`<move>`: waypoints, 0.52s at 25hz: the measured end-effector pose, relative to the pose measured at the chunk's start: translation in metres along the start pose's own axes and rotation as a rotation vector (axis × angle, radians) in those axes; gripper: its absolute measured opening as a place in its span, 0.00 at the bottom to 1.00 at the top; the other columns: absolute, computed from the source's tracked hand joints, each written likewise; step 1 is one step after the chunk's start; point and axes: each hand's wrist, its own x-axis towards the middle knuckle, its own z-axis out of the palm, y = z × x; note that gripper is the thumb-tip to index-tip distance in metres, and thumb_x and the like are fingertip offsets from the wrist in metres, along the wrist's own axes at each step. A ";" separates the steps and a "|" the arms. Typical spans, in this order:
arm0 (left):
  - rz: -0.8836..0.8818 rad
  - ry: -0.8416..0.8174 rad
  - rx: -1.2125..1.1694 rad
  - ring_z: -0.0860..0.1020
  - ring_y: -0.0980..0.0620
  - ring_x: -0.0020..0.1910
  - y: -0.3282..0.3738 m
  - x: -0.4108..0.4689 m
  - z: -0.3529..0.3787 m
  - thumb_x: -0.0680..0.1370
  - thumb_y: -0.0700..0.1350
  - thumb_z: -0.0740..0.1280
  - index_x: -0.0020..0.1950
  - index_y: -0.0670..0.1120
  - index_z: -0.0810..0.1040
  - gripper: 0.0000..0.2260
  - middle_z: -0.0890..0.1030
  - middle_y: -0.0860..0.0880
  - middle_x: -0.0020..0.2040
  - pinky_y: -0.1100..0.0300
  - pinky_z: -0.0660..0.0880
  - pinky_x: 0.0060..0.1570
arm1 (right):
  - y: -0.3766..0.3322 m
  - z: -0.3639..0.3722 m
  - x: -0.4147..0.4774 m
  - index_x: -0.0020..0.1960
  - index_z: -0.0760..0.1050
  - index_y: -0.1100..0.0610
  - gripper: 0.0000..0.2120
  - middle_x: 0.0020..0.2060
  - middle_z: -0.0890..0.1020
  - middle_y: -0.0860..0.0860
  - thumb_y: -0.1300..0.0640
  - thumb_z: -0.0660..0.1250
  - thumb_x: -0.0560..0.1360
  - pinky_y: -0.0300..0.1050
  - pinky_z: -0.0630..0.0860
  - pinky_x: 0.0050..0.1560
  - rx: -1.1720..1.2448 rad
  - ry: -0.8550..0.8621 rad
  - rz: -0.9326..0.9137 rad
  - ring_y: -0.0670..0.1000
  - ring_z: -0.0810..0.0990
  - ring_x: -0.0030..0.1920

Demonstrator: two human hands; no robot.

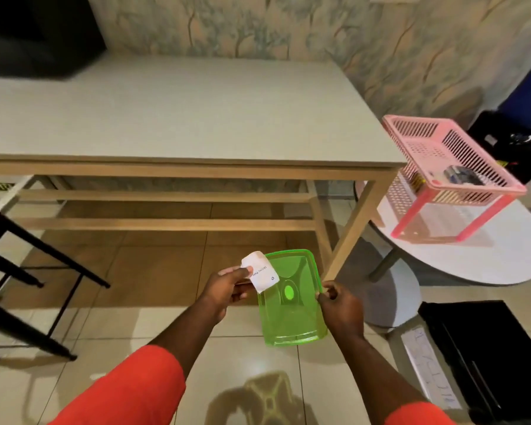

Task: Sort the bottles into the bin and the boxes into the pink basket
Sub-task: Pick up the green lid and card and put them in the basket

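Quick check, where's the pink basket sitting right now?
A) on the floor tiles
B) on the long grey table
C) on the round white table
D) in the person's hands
C: the pink basket stands on its legs on the round white table, right of the long grey table; the left hand and right hand hold a green container instead.

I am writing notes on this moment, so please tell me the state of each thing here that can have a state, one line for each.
left hand: shut on the white box
right hand: shut on the green container's edge
white box: held in the air, tilted
green container: held in the air, tilted
pink basket: upright on the round white table, something dark inside
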 end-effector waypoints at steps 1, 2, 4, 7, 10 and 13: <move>0.019 -0.010 -0.003 0.85 0.49 0.38 0.007 0.000 0.019 0.77 0.42 0.72 0.56 0.43 0.80 0.09 0.87 0.43 0.46 0.59 0.73 0.37 | 0.000 -0.015 0.012 0.47 0.83 0.47 0.08 0.33 0.82 0.40 0.58 0.75 0.71 0.33 0.72 0.36 0.012 0.014 -0.022 0.44 0.81 0.37; 0.032 -0.010 -0.002 0.85 0.50 0.38 0.013 0.000 0.038 0.78 0.43 0.71 0.56 0.44 0.80 0.08 0.87 0.43 0.45 0.59 0.74 0.37 | 0.001 -0.032 0.022 0.47 0.83 0.47 0.08 0.34 0.82 0.41 0.60 0.74 0.72 0.34 0.74 0.37 0.029 0.008 -0.041 0.44 0.82 0.38; 0.050 -0.008 0.006 0.85 0.51 0.37 0.022 0.000 0.071 0.79 0.43 0.70 0.57 0.45 0.78 0.08 0.86 0.43 0.47 0.59 0.75 0.39 | 0.006 -0.061 0.037 0.45 0.83 0.47 0.09 0.36 0.85 0.44 0.62 0.73 0.72 0.44 0.79 0.42 0.080 -0.008 -0.071 0.47 0.83 0.40; 0.109 -0.031 0.027 0.84 0.51 0.35 0.036 0.002 0.141 0.79 0.43 0.70 0.57 0.44 0.79 0.08 0.86 0.42 0.46 0.58 0.76 0.39 | 0.018 -0.124 0.066 0.42 0.82 0.47 0.10 0.35 0.85 0.44 0.63 0.72 0.71 0.46 0.79 0.42 0.118 0.027 -0.104 0.47 0.84 0.39; 0.199 -0.073 0.025 0.84 0.48 0.35 0.055 0.000 0.219 0.78 0.43 0.70 0.56 0.42 0.80 0.08 0.86 0.41 0.45 0.57 0.75 0.39 | 0.021 -0.195 0.103 0.41 0.81 0.49 0.07 0.33 0.83 0.44 0.62 0.72 0.69 0.44 0.77 0.40 0.100 0.116 -0.153 0.47 0.82 0.37; 0.268 -0.116 0.002 0.86 0.46 0.39 0.079 -0.001 0.281 0.78 0.43 0.71 0.57 0.43 0.79 0.09 0.87 0.41 0.47 0.57 0.75 0.40 | 0.014 -0.253 0.134 0.42 0.80 0.48 0.09 0.33 0.82 0.45 0.61 0.73 0.69 0.43 0.74 0.38 0.072 0.169 -0.209 0.47 0.81 0.36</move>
